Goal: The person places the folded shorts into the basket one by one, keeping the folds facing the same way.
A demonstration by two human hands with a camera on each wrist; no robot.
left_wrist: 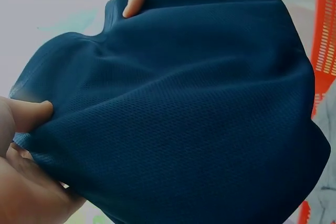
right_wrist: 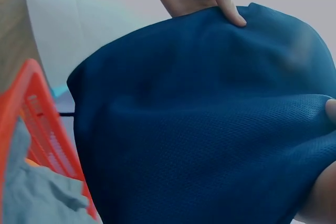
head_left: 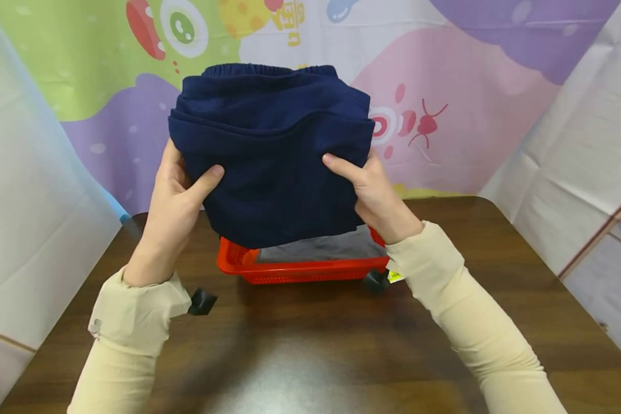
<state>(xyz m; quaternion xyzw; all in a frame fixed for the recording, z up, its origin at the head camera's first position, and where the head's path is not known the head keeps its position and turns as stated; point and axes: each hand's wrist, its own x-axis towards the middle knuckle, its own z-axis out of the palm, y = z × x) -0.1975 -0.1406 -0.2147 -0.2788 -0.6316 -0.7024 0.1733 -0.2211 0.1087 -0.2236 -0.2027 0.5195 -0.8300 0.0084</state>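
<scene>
Folded navy pants (head_left: 274,167) with a gathered elastic waistband at the top are held up above a red basket. My left hand (head_left: 173,201) grips their left side, thumb on the front and the other fingers behind the cloth. On the right side my right hand (head_left: 380,198) pinches the fabric the same way, its thumb lying across the front. In both wrist views the navy cloth (left_wrist: 184,114) fills most of the picture, with loose folds running across it. The fingers behind the cloth are mostly hidden.
Below and behind the pants, the red plastic basket (head_left: 305,269) stands on the brown wooden table (head_left: 300,351). Grey cloth (head_left: 323,248) lies in it. A yellow tag (head_left: 395,276) shows by the right cuff. A cartoon-patterned curtain (head_left: 445,75) hangs behind the table.
</scene>
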